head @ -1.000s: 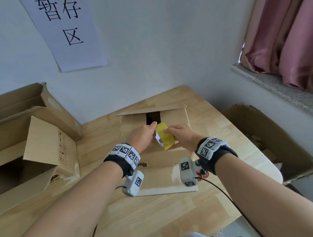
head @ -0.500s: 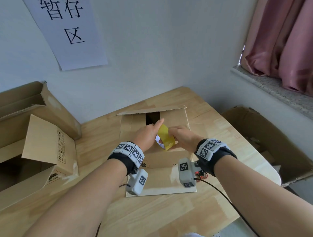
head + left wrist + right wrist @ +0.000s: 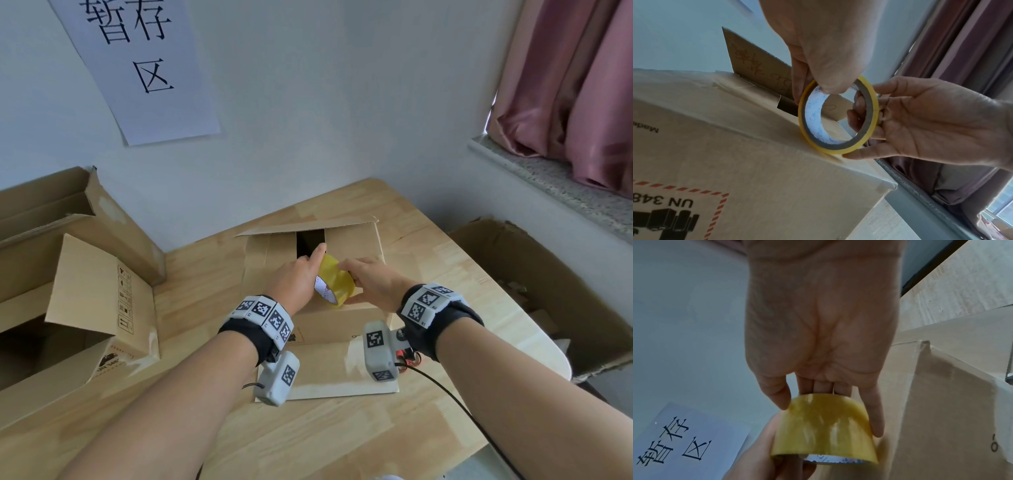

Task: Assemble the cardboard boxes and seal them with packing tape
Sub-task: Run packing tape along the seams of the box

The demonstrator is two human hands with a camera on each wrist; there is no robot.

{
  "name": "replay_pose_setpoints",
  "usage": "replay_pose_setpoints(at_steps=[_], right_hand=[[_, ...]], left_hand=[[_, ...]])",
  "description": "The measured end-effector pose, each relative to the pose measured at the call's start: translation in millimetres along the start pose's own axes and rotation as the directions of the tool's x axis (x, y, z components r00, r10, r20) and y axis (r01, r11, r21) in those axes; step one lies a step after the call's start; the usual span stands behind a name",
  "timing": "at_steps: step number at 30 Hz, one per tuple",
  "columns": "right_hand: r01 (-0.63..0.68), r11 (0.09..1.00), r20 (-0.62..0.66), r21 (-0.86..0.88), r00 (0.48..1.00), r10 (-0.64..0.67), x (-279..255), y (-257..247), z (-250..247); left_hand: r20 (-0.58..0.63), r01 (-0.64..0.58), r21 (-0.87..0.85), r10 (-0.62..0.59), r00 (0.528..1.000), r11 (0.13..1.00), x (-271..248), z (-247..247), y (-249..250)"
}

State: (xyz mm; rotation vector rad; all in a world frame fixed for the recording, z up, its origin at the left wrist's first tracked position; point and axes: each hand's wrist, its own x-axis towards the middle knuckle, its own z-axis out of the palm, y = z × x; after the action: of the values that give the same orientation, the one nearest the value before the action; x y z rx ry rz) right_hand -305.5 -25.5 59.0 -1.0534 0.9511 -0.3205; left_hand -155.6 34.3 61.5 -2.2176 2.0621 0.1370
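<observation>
The table [image 3: 428,240] carries the box [image 3: 342,318] being worked on, standing square to the person with its top flaps folded down but not meeting: a dark gap [image 3: 310,241] shows at the far end, and one flap [image 3: 305,228] stands up behind it. Another box [image 3: 99,301] lies open on its side at the left, well apart.

The tape [image 3: 337,286], a yellow roll with a printed white core, stands on edge on top of the box, near its front edge and in line with the gap. Both hands grip it. The right hand [image 3: 373,286] holds it from the right side, thumb low on the outer face, fingers curled over and into the core. The left hand [image 3: 296,286] pinches the rim from the left, thumb tip inside the core, forefinger [image 3: 318,253] stretched along the top towards the gap.

No free end is visible, so the step in hand looks to be finding and lifting it. To do that well:

- Let the right hand keep the roll steady while a left fingernail feels round the face for the ridge.
- Peel straight, so the strip does not split.
- Press the flaps flat and closed first, or the tape will bridge a hole.
- Start the strip on the front wall, below the edge, then run it along the seam.
</observation>
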Motion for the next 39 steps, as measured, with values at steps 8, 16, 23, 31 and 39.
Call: replay_pose_setpoints(at_steps=[8, 16, 23, 31, 39], right_hand=[[-0.006, 0.999, -0.002, -0.054, 1.000, 0.006, 0.0, -4.6, 2.9], [-0.009, 0.992, -0.044, -0.123, 0.999, 0.004, 6.3, -7.7, 1.8], [0.001, 0.999, 0.032, -0.049, 0.999, 0.001, 2.7, -3.5, 0.0], [0.014, 1.000, 0.051, -0.018, 0.999, -0.013, 0.8, -2.3, -3.7], [0.043, 0.996, 0.019, -0.073, 0.999, -0.042, 6.0, -1.8, -2.7]], left_hand=[[-0.008, 0.005, 0.006, -0.005, 1.000, 1.000, -0.9, 0.8, 1.0], [-0.021, 0.010, 0.023, -0.009, 1.000, 1.000, 0.2, 0.7, 1.2], [-0.025, 0.024, 0.017, -0.023, 0.999, 1.000, -0.5, 4.0, -0.8], [-0.029, 0.018, 0.037, -0.017, 0.999, 0.999, 0.5, 3.7, 0.2], [-0.023, 0.020, 0.024, -0.019, 1.000, 1.000, 0.2, 1.6, 0.5]])
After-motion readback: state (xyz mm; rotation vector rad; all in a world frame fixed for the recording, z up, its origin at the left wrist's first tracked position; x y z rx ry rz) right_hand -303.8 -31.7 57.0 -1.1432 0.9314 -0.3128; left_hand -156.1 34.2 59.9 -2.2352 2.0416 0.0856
